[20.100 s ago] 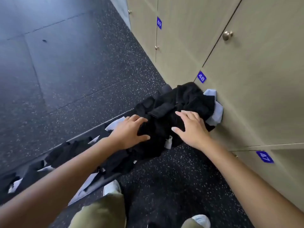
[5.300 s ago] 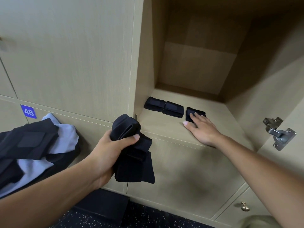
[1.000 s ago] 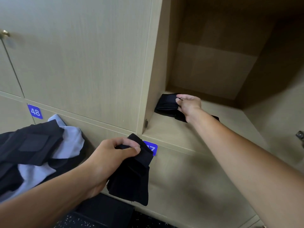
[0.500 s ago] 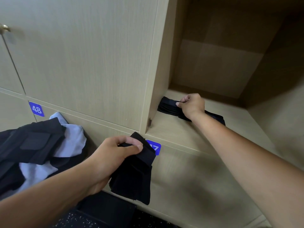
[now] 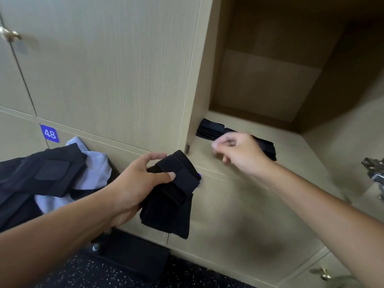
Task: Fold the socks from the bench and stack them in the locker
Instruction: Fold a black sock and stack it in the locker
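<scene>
Leftmost, a heap of black and pale blue socks (image 5: pixel 52 175) lies on the tabletop against the beige locker front, below a blue tag numbered 48 (image 5: pixel 49 133). At centre, the left hand (image 5: pixel 135 183) grips a bundle of folded black socks (image 5: pixel 172 194), just below the open locker's front edge. Further right, the blurred right hand (image 5: pixel 239 152) hovers with loosely curled fingers, holding nothing, before a row of folded black socks (image 5: pixel 209 129) on the light wooden locker shelf (image 5: pixel 291 150), whose right and rear portions stay bare.
</scene>
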`<state>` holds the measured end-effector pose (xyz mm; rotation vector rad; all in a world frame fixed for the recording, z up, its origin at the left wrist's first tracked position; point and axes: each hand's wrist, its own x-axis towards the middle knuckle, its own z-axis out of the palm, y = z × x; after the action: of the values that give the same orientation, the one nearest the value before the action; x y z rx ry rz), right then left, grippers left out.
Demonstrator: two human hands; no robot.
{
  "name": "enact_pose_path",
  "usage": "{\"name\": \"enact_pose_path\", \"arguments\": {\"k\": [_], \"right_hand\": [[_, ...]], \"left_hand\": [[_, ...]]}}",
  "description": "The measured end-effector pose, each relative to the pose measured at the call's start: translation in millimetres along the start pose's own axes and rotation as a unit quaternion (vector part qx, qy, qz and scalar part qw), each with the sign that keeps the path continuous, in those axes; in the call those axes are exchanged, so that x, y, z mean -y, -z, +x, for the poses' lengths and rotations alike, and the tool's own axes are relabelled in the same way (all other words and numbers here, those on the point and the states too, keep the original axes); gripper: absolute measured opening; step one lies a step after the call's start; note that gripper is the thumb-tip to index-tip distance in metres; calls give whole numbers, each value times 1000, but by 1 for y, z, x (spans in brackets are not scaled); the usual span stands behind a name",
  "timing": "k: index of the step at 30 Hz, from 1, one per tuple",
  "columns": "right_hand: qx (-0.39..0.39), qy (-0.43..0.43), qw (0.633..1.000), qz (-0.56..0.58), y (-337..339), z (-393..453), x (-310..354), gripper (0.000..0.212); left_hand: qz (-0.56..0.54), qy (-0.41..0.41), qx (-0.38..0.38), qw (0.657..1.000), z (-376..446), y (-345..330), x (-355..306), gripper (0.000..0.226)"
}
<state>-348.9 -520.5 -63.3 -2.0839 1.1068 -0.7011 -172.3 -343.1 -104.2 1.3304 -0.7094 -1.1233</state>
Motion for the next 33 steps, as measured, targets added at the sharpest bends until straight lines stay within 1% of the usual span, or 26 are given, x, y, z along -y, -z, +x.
{"name": "enact_pose_path", "arguments": {"k": [2, 4, 5, 7, 11, 13, 15, 17, 21, 23, 25, 26, 30, 33], "right_hand": [[127, -27, 991, 14, -1, -26, 10, 26], [227, -78, 970, 34, -3, -45, 18, 40], [255, -102, 960, 47, -4, -52, 20, 44], [269, -136, 950, 87, -6, -58, 22, 49], [232, -156, 938, 203, -12, -60, 27, 59], [203, -149, 941, 227, -19, -60, 28, 60], [162, -148, 947, 233, -25, -57, 28, 57], [115, -144, 952, 246, -26, -52, 29, 51], [43, -129, 947, 290, -14, -38, 26, 37], [8, -124, 951, 284, -7, -28, 17, 31], [-45, -122, 956, 264, 4, -19, 7, 18], [-69, -121, 954, 264, 10, -15, 1, 16], [-147, -130, 940, 281, 37, 5, -27, 27], [-175, -144, 913, 340, 52, 22, -42, 28]], "left_hand": [[-3, -3, -3, 1000, -1, -2, -1, 35], [-10, -7, -14, 1000, -2, -4, -2, 30], [-15, -10, -21, 1000, -3, -6, -3, 28], [-30, -19, -31, 999, -4, -9, -5, 26], [-47, -32, -43, 997, -7, -12, -6, 27], [-50, -35, -41, 997, -8, -13, -5, 27], [-47, -33, -42, 997, -8, -14, -7, 28], [-45, -29, -39, 998, -7, -15, -9, 34], [-34, -11, -1, 999, -9, -29, -11, 50], [-28, 0, -3, 1000, -11, -40, -11, 47], [-21, 10, -11, 1000, -12, -49, -13, 43], [-14, 13, -16, 1000, -13, -52, -15, 40], [1, 19, -28, 999, -20, -60, -19, 32], [18, 21, -26, 999, -25, -64, -14, 27]]}}
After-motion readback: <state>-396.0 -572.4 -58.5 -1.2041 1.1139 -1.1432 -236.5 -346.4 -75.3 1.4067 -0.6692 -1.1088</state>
